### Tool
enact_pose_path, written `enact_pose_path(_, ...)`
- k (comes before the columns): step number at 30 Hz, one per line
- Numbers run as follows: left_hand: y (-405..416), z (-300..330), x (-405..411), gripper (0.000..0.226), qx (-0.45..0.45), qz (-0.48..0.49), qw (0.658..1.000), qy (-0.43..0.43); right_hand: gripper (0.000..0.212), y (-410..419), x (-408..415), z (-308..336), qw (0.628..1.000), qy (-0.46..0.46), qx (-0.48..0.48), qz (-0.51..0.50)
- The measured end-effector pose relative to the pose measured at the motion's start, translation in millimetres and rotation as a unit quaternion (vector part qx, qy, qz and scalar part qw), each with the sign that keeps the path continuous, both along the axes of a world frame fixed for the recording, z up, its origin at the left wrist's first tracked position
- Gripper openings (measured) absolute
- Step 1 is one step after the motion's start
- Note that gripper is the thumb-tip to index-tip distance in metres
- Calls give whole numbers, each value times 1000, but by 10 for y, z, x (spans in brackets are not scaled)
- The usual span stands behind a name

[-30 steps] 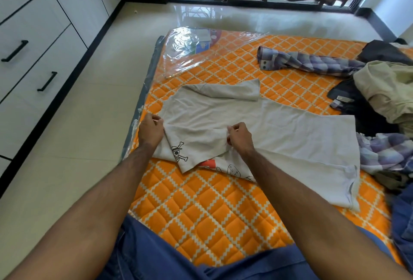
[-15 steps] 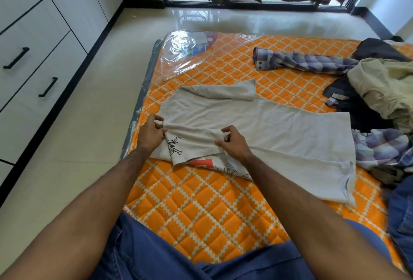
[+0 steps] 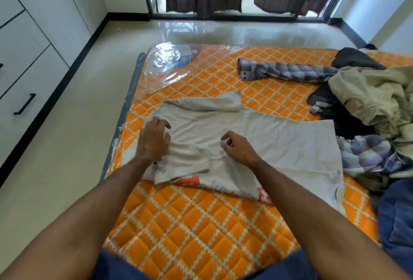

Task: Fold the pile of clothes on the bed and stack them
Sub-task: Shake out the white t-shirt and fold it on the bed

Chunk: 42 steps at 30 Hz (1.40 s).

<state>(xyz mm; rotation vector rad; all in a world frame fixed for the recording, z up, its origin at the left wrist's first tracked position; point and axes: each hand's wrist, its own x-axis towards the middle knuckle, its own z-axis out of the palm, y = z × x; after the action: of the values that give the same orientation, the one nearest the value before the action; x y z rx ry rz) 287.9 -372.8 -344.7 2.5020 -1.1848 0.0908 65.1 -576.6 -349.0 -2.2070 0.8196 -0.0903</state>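
Note:
A light grey T-shirt (image 3: 268, 145) lies spread across the orange quilted bed (image 3: 201, 223), print side down, with a red and black print showing at its near edge. Its near sleeve (image 3: 190, 161) is folded in over the body. My left hand (image 3: 154, 141) rests on the shirt's left end with fingers spread. To the right of the folded sleeve, my right hand (image 3: 239, 149) hovers on the shirt, fingers loosely curled and thumb apart, holding nothing that I can see. The unfolded pile (image 3: 368, 100) sits at the right.
A plaid shirt (image 3: 290, 71) stretches out from the pile across the far side of the bed. A blue garment (image 3: 397, 223) lies at the near right. Clear plastic wrap (image 3: 167, 62) covers the bed's far left corner. White drawers (image 3: 22, 78) line the left wall.
The sleeve that both hands held has been laid flat onto the shirt. My left hand has opened and slid up onto the fabric; my right hand has loosened its pinch.

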Motion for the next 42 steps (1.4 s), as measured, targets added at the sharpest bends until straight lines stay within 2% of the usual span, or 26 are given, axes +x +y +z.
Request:
enact_pose_path(2, -337, -12, -67, 26, 21, -56, 998, -4, 15, -294, -40, -49, 999, 17, -50, 1)
enact_pose_path(6, -1168, 6, -87, 38, 77, -177, 980, -40, 33, -995, -129, -97, 987, 84, -137, -24)
enact_pose_path(9, -1719, 36, -11, 47, 139, -218, 964, -62, 37, -1402, -220, -85, 976, 135, -166, -32)
enact_pose_path(11, -1999, 30, 75, 49, 174, -215, 958, -79, 42, -1597, -243, -97, 970, 161, -182, -17)
enact_pose_path(14, -2291, -41, 136, 61, 198, -208, 952, -104, 51, -1762, -253, -147, 968, 152, -200, -16)
enact_pose_path(17, -2590, -75, 99, 74, 205, -180, 962, -32, 57, -1997, -323, -204, 971, 144, -189, -41)
enact_pose_path(19, -2725, -53, 159, 67, 207, -139, 968, 34, 56, -2173, -407, -176, 974, 142, -171, -44)
enact_pose_path(21, -2799, -10, 262, 60, 139, -34, 987, 70, 49, -2337, -548, -162, 975, 143, -161, -48)
enact_pose_path(22, -2807, 6, 319, 56, 91, 34, 994, 40, 47, -2404, -635, -167, 976, 144, -157, -53)
enact_pose_path(24, -2797, 25, 381, 49, 38, 89, 990, -105, 44, -2516, -809, -200, 977, 137, -150, -67)
enact_pose_path(25, -2788, -13, 411, 50, 15, 55, 984, -169, 43, -2547, -875, -226, 977, 129, -154, -70)
enact_pose_path(26, -2795, -39, 414, 54, -4, -23, 979, -203, 42, -2565, -926, -247, 976, 123, -162, -72)
enact_pose_path(28, -2854, -86, 352, 65, -6, -250, 945, -212, 41, -2604, -982, -251, 976, 117, -168, -77)
enact_pose_path(30, -2924, -48, 178, 74, 132, -432, 875, -174, 42, -2668, -1004, -234, 980, 116, -153, -59)
enact_pose_path(31, -2963, -29, 95, 77, 206, -474, 840, -168, 43, -2712, -1008, -222, 982, 120, -141, -40)
enact_pose_path(33, -3110, 67, -3, 80, 298, -472, 809, -185, 46, -2816, -1049, -148, 980, 150, -128, 7)
enact_pose_path(35, -3236, 188, -2, 82, 374, -424, 782, -262, 48, -2920, -1125, -62, 975, 192, -106, 45)
enact_pose_path(37, -3263, 304, 25, 73, 468, -373, 716, -361, 44, -2975, -1217, 17, 966, 230, -96, 74)
enact_pose_path(38, -3241, 294, 99, 60, 495, -335, 698, -393, 41, -2983, -1255, 54, 962, 240, -96, 83)
enact_pose_path(39, -3210, 249, 161, 50, 473, -343, 693, -421, 38, -2976, -1277, 78, 961, 241, -102, 87)
enact_pose_path(41, -3201, -16, 337, 66, 398, -341, 771, -363, 36, -2905, -1334, 140, 957, 240, -144, 76)
enact_pose_path(42, -3171, -46, 385, 67, 430, -358, 729, -394, 35, -2860, -1354, 170, 947, 246, -192, 71)
